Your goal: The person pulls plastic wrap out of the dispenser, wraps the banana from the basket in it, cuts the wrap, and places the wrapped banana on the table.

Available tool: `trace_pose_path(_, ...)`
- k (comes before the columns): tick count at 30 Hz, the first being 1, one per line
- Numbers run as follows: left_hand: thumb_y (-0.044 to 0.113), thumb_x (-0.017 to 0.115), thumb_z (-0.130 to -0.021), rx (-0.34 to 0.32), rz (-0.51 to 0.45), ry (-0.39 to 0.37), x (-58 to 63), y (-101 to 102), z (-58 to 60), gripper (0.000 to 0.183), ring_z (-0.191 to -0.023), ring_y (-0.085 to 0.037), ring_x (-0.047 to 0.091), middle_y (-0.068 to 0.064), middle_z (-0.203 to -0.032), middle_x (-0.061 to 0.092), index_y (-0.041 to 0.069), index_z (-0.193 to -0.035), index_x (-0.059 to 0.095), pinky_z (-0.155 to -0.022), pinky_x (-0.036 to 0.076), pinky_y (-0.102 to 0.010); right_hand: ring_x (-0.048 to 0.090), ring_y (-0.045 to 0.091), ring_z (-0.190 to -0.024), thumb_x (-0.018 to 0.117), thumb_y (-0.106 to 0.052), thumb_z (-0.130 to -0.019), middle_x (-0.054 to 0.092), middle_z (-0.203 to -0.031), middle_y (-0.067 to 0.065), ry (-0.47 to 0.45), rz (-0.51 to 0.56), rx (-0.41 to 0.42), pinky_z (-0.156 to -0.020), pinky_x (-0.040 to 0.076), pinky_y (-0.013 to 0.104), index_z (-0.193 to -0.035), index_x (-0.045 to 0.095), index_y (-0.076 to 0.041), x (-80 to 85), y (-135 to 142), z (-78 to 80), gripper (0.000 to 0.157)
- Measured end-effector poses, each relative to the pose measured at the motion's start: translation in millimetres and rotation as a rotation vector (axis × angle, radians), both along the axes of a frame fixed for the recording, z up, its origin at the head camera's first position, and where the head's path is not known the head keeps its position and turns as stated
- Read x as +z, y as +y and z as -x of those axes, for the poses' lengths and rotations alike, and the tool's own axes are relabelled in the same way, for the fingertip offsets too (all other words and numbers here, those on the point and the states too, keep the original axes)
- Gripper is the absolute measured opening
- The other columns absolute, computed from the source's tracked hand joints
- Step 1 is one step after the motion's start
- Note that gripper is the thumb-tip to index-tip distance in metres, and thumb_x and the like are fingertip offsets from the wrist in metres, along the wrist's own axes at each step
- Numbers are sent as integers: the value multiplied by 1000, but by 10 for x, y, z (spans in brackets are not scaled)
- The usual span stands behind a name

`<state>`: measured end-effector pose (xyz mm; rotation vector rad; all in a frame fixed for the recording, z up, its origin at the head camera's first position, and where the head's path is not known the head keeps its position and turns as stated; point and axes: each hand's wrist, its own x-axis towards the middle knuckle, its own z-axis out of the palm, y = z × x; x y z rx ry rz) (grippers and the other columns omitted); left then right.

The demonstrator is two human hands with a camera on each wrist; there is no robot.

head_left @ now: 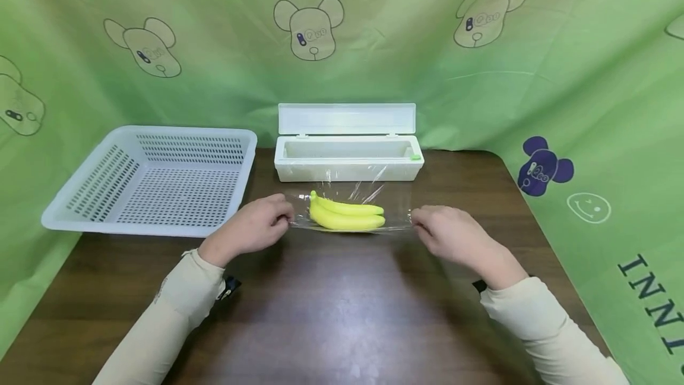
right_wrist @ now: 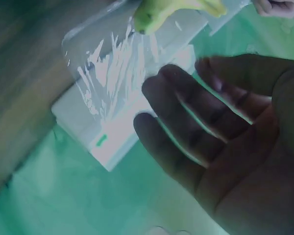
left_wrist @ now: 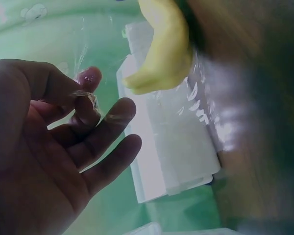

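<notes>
Clear cling film [head_left: 399,198] stretches between the two hands, its near edge running from one to the other in the head view. Two joined yellow bananas [head_left: 347,221] lie within the film's outline, stem end to the left. My left hand [head_left: 259,221] pinches the film's left corner between thumb and forefinger; in the left wrist view the other fingers [left_wrist: 120,110] stay loosely bent. At the right corner, my right hand [head_left: 451,233] pinches the film with thumb and forefinger. Just behind the bananas stands a white film dispenser box [head_left: 350,171], lid up, with film reaching its front.
A white perforated plastic basket [head_left: 246,177] sits on the left of the dark wooden table [head_left: 342,314]. Green printed cloth [head_left: 374,76] hangs behind and along both sides. A small green piece [head_left: 415,157] marks the box's right end.
</notes>
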<state>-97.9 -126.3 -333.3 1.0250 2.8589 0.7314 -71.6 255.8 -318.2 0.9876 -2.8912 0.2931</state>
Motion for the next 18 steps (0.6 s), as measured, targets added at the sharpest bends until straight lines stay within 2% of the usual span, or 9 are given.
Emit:
trace_pose_path(3, 3, 54, -89, 5, -18, -3, 11, -14, 6, 18, -75, -14, 55, 6, -87, 56, 13, -89, 69, -70, 49, -33, 45, 16, -59, 63, 1, -86, 44, -67, -8, 62, -20, -30, -52, 44, 40, -74, 51, -17, -11, -48, -23, 24)
trace_pose_path(8, 4, 52, -90, 11, -20, -25, 12, -12, 25, 19, -75, -13, 55, 6, -88, 56, 13, -90, 69, -71, 49, -33, 46, 18, -59, 61, 0, -87, 44, -67, -7, 123, 7, -55, -50, 45, 40, -74, 51, -15, -45, -78, -13, 22)
trace_pose_path(14, 4, 52, -90, 37, -44, -62, 37, -30, 49, 19, -80, -15, 57, 6, -90, 58, 12, -90, 70, -75, 50, -34, 42, 13, -60, 61, 2, -85, 42, -68, -9, 40, 49, -54, -53, 40, 34, -75, 51, -18, 12, -27, 31, 25)
trace_pose_path(18, 5, 51, -91, 51, -51, -77, 35, -11, 127, 19, -81, -17, 57, 3, -89, 59, 11, -89, 68, -76, 49, -36, 42, 13, -61, 61, 3, -85, 42, -68, -8, -6, 77, -66, -55, 37, 33, -75, 51, -19, 37, 5, 152, 26)
